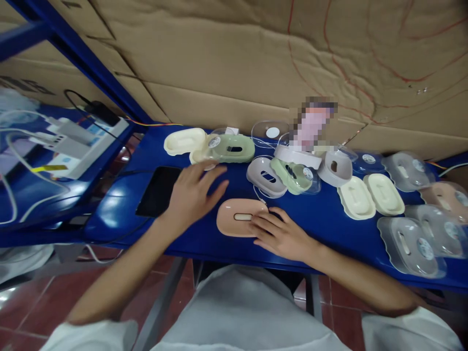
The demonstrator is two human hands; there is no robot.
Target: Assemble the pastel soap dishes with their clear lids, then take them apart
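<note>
A peach oval soap dish [226, 219] with a slot in its middle lies on the blue table near the front edge. My right hand [283, 236] holds its right end, the fingers bent over the top and rim. My left hand [193, 192] is in the air left of the dish, holding nothing, fingers apart and slightly blurred. Just beyond its fingertips are a small cream piece [197, 156] and a green soap dish [241, 148]. A dark flat phone or tablet [157, 192] lies left of that hand, partly behind it.
Grey [265, 175] and green dishes [298, 179] lie past the peach one. A white stand [298, 157] holds a blurred-out screen. Cream trays [356, 197] and dishes with clear lids [409, 246] cover the right side. A power strip with plugs [86, 148] and cables is at left.
</note>
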